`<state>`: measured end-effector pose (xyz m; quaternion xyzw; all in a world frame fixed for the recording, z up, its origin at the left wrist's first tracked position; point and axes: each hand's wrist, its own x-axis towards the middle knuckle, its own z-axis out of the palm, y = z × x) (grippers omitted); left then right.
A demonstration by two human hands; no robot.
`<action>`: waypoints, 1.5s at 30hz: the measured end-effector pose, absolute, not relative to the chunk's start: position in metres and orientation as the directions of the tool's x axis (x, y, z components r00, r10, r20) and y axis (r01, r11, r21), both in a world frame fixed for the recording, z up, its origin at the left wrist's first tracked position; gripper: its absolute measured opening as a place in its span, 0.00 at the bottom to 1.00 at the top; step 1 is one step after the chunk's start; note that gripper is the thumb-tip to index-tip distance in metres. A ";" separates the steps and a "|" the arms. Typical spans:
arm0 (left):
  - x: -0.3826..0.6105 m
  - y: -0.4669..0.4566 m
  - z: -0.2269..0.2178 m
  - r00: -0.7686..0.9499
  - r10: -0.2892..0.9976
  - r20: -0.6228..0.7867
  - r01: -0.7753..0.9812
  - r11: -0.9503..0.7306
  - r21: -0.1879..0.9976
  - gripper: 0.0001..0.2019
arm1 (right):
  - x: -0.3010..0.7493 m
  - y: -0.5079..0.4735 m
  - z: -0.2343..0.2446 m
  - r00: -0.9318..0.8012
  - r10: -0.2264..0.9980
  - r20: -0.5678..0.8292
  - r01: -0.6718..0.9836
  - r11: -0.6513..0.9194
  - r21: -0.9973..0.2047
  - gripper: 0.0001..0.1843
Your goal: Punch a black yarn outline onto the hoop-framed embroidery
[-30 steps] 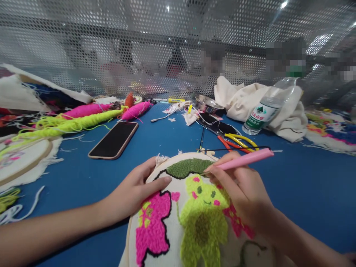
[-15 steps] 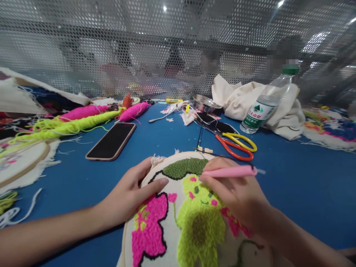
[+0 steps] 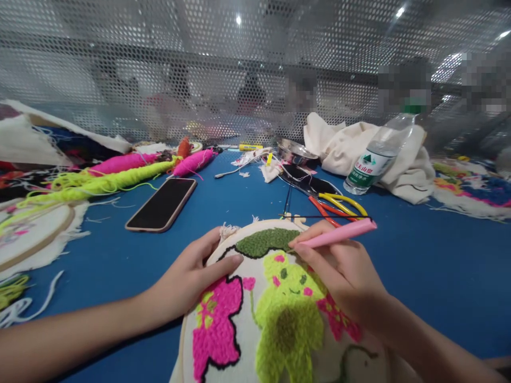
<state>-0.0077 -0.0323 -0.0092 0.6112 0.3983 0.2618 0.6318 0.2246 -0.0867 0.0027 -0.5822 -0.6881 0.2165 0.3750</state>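
Note:
A round embroidery hoop (image 3: pixel 182 340) with white cloth stands tilted in front of me. Its cloth carries a yellow-green bear (image 3: pixel 289 319), a pink flower (image 3: pixel 217 330) edged in black and a dark green patch (image 3: pixel 265 242). My left hand (image 3: pixel 203 271) is closed round the hoop's left rim, thumb on the cloth, fingers hidden behind. In my right hand (image 3: pixel 339 260) is a pink punch needle (image 3: pixel 343 233), pinched near its tip beside the bear's head. Black yarn (image 3: pixel 325 216) runs from the pen's rear end to the left. The needle's point is hard to make out.
Scissors (image 3: pixel 343 205) with red and yellow handles lie beyond the hoop. A phone (image 3: pixel 163 205) rests left of centre. Yarn skeins (image 3: pixel 107 178) and another hoop (image 3: pixel 59 231) are at left. A water bottle (image 3: pixel 371 159) leans by crumpled cloth (image 3: pixel 339 141), before a perforated metal screen (image 3: pixel 199 69).
The rear end of the punch needle has swung upward, and the black yarn is now stretched across the scissor handles. My left hand keeps its hold on the hoop.

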 end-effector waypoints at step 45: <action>-0.002 -0.031 -0.004 0.523 0.822 -0.225 0.213 0.130 0.968 0.20 | 0.227 -0.086 -0.002 -0.032 0.921 0.387 0.801 0.255 -0.541 0.13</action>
